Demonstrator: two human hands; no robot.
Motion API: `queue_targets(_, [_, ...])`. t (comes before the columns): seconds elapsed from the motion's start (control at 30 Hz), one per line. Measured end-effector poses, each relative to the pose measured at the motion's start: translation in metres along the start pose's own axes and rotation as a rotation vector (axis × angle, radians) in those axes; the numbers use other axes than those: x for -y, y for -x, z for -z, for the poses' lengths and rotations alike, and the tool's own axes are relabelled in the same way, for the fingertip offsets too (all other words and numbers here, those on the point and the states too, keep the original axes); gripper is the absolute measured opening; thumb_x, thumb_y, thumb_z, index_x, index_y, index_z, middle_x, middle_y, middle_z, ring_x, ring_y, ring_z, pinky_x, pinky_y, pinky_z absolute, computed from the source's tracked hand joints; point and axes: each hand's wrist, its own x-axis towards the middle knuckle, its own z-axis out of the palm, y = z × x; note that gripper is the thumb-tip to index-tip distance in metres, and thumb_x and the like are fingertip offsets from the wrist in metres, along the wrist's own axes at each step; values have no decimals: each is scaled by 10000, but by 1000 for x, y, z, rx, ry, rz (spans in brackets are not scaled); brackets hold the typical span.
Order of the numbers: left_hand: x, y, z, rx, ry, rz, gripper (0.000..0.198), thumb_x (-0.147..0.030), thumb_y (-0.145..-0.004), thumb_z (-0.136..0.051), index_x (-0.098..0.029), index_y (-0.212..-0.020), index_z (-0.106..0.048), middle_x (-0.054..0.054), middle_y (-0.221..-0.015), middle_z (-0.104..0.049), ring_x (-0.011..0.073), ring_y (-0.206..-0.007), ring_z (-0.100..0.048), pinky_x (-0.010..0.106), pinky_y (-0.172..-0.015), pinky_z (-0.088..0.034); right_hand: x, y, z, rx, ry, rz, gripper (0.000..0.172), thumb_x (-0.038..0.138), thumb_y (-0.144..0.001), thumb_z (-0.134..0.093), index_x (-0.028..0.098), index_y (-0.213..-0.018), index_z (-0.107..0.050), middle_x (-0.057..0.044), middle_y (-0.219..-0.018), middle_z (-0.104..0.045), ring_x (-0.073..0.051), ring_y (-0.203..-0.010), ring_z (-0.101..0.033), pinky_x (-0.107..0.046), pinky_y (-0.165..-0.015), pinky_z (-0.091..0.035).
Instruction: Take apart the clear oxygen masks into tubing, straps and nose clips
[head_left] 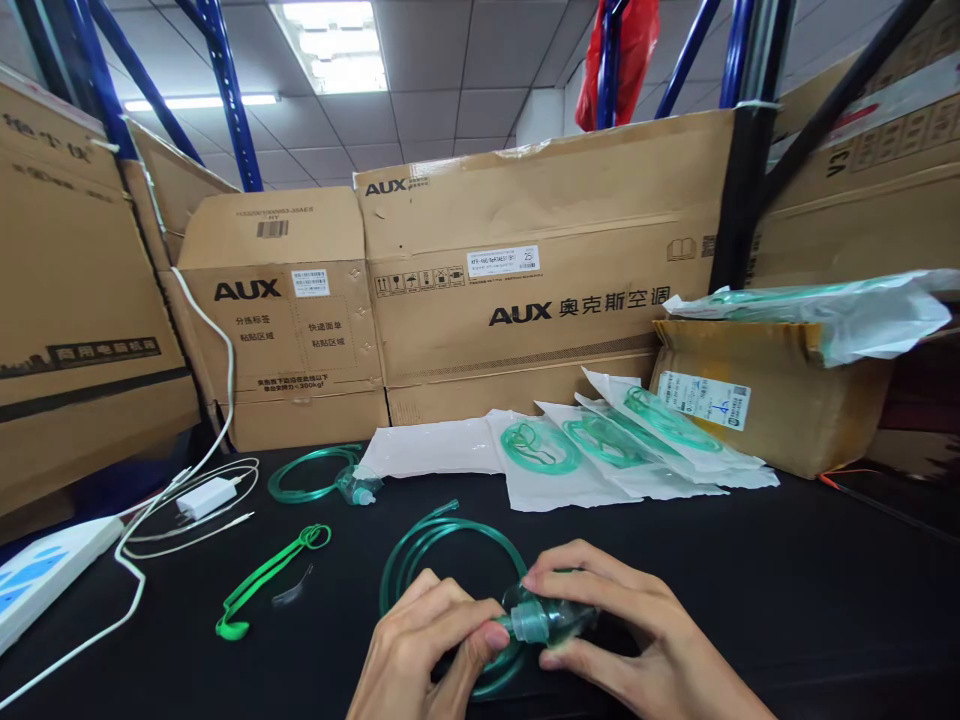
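near the front of a black tabletop (697, 570), pinches what looks like the end of some green tubing (486, 527) in the left hand (420, 645), with thumb and forefinger pressed close, right at a clear connector (531, 622). holds a transparent face mask (571, 617) in the right hand (637, 620), with the thumb on the near side and fingers on the far side, parted only by the width of the mask. seen between both hands: the connector, pointing left from the mask. partly hidden by fingers: the join of tubing and connector. coiled on the tabletop, around and beyond the left hand: loops of the same green.

pictured to the left: a bright green strap (262, 582), just beside a small curved clear strip (292, 590). farther left: a white power strip (60, 580), white cables (229, 370) and a white adapter (208, 497). on the far side of the tabletop: a second mask (352, 487) with coiled tubing, next to white packages (540, 488), several showing green coils. lined up behind: cartons (525, 240) printed "aux". at far right: a labelled brown box (810, 400), topped by another package (862, 315).
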Motion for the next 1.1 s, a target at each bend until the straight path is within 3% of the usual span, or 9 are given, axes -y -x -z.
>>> queue_targets(0.2, [-1, -1, 6, 55, -75, -66, 170, -229, -1078, -571, -219, -1075, -741, 12, -796, -702, 171, -707, -602, 267, -644, -478, 0, -2, -1, 17, -50, -69, 410, 243, -804, -911, 410, -1164, -806, 19, -966, -774, -174, -875, -747, -242, -770, -576])
queue_targets(0.57, [-2, 0, 3, 44, -102, -60, 170, -218, -1081, -559, -225, -1056, -727, 14, -805, -698, 180, -702, -576, 280, -644, -461, -4, 0, -3, 15, 19, -132, 375, 286, -754, -947, 374, -1099, -832, 28, -857, -738, -173, -771, -706, -259, -698, -531])
queue_targets(0.8, [1, 4, -8, -31, -65, -11, 231, -267, -1108, -499, -228, -1072, -724, 21, -803, -677, 189, -714, -563, 298, -666, -454, 3, -4, 0, 72, 57, -254, 247, 342, -827, -883, 327, -1062, -810, 11, -989, -788, -202, -909, -727, -273, -781, -540])
queue_targets(0.97, [1, 4, -6, -53, -51, -25, 220, -264, -1097, -544, -268, -1270, -678, 36, -971, -738, 194, -830, -663, 304, -744, -512, 4, -2, 0, 69, 85, -316, 231, 368, -858, -844, 327, -1080, -800, 2, -1096, -802, -229, -1020, -732, -273, -791, -564])
queue_targets(1.1, [1, 3, -4, -67, -82, -95, 255, -189, -1067, -598, -239, -1315, -634, 53, -1051, -763, 201, -894, -717, 309, -798, -546, 5, -1, 1, 53, 139, -313, 217, 406, -870, -822, 322, -1069, -805, -9, -1154, -810, -260, -1061, -740, -284, -781, -582])
